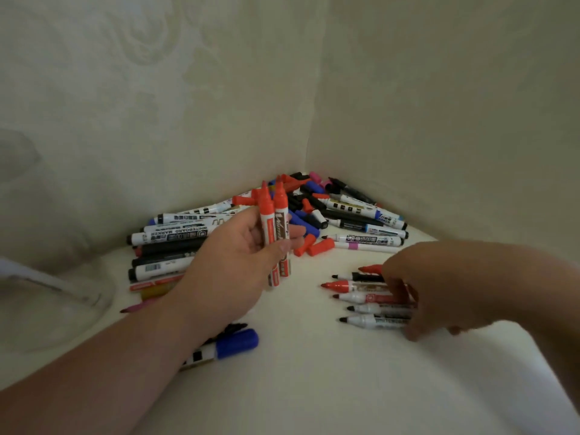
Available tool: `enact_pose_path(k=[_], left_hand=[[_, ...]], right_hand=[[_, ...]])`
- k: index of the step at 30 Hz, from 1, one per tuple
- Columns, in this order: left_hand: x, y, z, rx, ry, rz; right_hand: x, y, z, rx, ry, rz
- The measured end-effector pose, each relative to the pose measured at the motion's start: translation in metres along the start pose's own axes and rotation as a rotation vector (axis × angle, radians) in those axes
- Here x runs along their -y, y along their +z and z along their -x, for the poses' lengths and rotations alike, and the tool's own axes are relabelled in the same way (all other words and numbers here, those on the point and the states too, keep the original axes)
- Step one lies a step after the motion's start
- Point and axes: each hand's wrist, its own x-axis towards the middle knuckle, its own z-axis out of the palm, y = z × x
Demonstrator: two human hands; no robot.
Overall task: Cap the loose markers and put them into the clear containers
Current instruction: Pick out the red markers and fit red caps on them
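My left hand [238, 262] grips two red markers [273, 224] upright, tips up and uncapped. My right hand [439, 284] reaches over a row of several uncapped markers [367, 296] lying side by side with tips to the left; its fingers touch their barrels, and whether they grip one is hidden. A big pile of markers and loose caps [314, 211] fills the corner behind. Two loose red caps [314, 244] lie by the pile. A blue-capped marker [232, 343] lies under my left forearm. A clear container [53, 296] stands at the left edge.
Pale patterned walls close the corner behind and to both sides. More markers [163, 246] are stacked left of my left hand. White cloth-like surface stretches across the front and right.
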Motion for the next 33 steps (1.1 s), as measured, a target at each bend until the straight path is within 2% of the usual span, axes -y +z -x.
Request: enact_pose_path(k=[4, 8, 12, 15, 22, 28, 31, 33], left_hand=[[0.001, -0.001, 0.001, 0.001, 0.014, -0.067], [0.001, -0.003, 0.000, -0.006, 0.029, -0.125], [0.001, -0.001, 0.000, 0.015, 0.012, -0.147], [0.002, 0.001, 0.001, 0.032, 0.011, -0.165], [0.003, -0.001, 0.000, 0.020, 0.018, -0.150], [0.004, -0.003, -0.004, -0.013, -0.008, -0.069], [0.005, -0.005, -0.005, -0.019, -0.025, -0.064], [0.005, -0.005, -0.005, -0.013, -0.030, -0.051]], right_hand=[[-0.006, 0.007, -0.012, -0.122, 0.020, -0.024], [-0.018, 0.001, -0.017, -0.172, 0.046, -0.051], [-0.050, -0.016, -0.022, -0.251, 0.080, -0.259], [-0.068, -0.024, -0.045, -0.284, 0.117, -0.218], [-0.072, -0.024, -0.081, -0.181, 0.113, -0.089], [-0.074, -0.022, -0.085, -0.241, 0.131, 0.033], [-0.078, -0.028, -0.066, -0.306, 0.124, -0.025], [-0.081, -0.033, -0.052, -0.441, 0.012, -0.264]])
